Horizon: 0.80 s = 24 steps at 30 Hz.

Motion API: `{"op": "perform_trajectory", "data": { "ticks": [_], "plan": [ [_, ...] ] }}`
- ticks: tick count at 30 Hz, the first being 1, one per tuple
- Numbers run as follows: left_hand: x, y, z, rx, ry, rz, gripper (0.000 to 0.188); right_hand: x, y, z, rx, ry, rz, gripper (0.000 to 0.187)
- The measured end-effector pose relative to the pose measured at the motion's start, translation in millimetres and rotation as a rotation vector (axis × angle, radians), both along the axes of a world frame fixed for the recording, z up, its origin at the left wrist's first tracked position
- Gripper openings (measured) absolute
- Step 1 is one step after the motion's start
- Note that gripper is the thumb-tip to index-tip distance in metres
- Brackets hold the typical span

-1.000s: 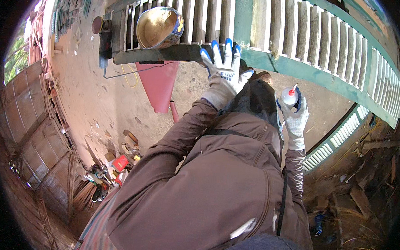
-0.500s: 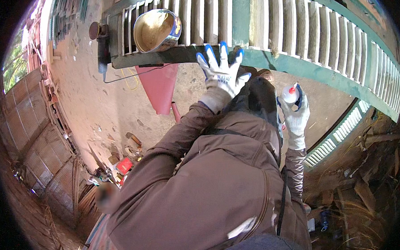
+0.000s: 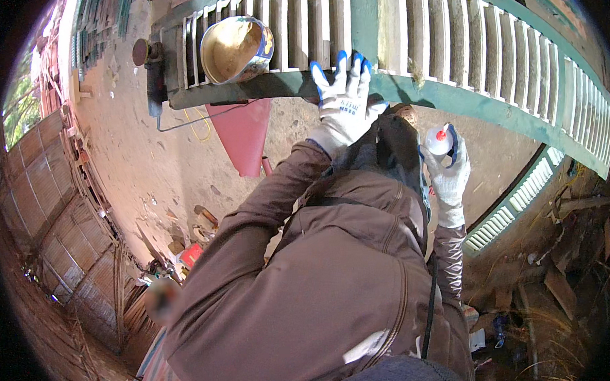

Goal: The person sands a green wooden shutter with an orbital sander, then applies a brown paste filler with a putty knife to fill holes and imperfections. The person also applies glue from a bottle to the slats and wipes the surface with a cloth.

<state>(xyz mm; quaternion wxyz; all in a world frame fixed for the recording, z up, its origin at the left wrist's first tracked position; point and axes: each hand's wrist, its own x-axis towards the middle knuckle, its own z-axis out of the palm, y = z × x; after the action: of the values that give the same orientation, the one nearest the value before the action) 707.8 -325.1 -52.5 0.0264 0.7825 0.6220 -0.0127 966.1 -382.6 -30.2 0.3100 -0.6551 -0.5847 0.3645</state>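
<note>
My left hand (image 3: 348, 110), in a white glove with blue fingertips, has its fingers stretched out over the near rail of a green louvred shutter (image 3: 283, 84). Its fingertips lie over the rail's surface, next to the slats, and hold nothing. Off to the right, apart from the shutter, my right hand (image 3: 449, 181) wears a matching glove. Its fingers are wrapped round a small white squeeze bottle (image 3: 438, 144) with a red nozzle, which points up toward the shutter.
A round tub (image 3: 234, 52) sits on the slats at the left. Beside the shutter's left end is a corded power tool (image 3: 154, 81). Below hangs or stands a red tapered panel (image 3: 247, 135). Another green shutter (image 3: 513, 205) lies at the right, near scattered wood scraps (image 3: 560, 290).
My left hand has moved forward and slightly right, with its fingers reaching farther over the rail. My right hand still holds the bottle in nearly the same place.
</note>
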Motion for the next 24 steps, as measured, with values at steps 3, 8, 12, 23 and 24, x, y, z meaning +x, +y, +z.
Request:
{"op": "perform_trajectory", "data": {
  "ticks": [3,8,12,23,24],
  "plan": [
    [6.2,-8.1,13.5,-0.083,-0.091,0.012,0.096,-5.0,4.9,3.5,0.012,-0.003,0.008,0.069],
    [0.5,-19.8,22.1,-0.054,-0.166,-0.006,0.095,-21.5,7.2,5.2,-0.006,0.079,0.011,0.070],
    [-7.6,13.3,4.1,-0.015,-0.128,-0.095,0.084,-31.4,8.0,1.8,-0.016,0.116,0.048,0.068],
    [-66.4,-44.4,61.0,-0.196,-0.347,0.000,0.072,-73.4,45.2,1.2,0.115,-0.418,0.187,0.074],
    [-78.5,-42.8,64.6,-0.011,-0.389,0.015,0.068,-77.8,48.2,-1.2,0.127,-0.471,0.184,0.074]
  ]
}}
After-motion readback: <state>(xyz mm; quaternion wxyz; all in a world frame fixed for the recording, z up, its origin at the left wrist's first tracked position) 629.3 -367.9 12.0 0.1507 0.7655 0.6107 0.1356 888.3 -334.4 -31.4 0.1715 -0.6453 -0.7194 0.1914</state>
